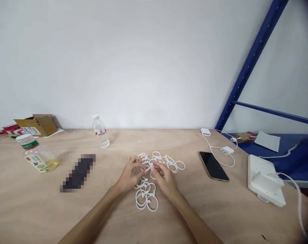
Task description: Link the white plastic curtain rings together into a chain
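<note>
Between the fingertips of both hands is a white curtain ring (148, 168), a thin plastic hoop with a small knob on it. My left hand (130, 174) pinches its left side with thumb and forefinger. On the other side, my right hand (166, 180) grips it near the knob, its fingers partly hiding it. A pile of similar white rings (172, 166) lies just beyond and to the right of my hands. Closer to me, below the hands, another cluster of rings (146, 196) overlaps on the wooden table (113, 217).
A water bottle (101, 132) and a bottle of yellow drink (39, 156) stand to the left, near an opened cardboard box (43, 125) and a pixelated dark object (79, 173). Right: a phone (213, 166), a white multi-port charger (205, 131) with cables, a white charging dock (265, 181).
</note>
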### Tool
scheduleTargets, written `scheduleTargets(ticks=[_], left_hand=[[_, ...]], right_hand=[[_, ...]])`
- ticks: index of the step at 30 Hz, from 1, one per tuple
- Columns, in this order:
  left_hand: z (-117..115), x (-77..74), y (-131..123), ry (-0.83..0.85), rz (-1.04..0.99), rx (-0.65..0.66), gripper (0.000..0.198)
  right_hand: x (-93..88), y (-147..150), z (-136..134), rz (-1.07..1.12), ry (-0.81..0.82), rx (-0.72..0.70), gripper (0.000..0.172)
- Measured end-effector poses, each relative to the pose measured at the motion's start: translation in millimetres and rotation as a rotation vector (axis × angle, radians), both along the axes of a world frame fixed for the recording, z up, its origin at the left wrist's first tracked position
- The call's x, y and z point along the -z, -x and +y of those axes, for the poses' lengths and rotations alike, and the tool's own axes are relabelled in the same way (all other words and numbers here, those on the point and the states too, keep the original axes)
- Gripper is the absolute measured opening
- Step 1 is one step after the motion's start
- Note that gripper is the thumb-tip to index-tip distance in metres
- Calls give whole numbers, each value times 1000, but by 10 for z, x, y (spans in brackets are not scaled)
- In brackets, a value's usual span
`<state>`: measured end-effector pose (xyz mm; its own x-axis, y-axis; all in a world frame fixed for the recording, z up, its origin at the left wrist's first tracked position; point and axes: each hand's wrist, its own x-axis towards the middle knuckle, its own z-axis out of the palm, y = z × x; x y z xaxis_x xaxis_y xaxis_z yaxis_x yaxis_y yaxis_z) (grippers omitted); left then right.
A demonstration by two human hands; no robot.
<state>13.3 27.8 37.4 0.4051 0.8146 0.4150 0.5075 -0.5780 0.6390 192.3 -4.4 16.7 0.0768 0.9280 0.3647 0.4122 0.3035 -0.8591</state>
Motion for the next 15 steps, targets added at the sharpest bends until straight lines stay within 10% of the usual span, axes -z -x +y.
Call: scheduleTargets(ticks=[15], left_hand=[[-194, 149, 68, 91, 54, 118, 45]], right_hand=[[-121, 137, -95, 384, 274, -250, 30]])
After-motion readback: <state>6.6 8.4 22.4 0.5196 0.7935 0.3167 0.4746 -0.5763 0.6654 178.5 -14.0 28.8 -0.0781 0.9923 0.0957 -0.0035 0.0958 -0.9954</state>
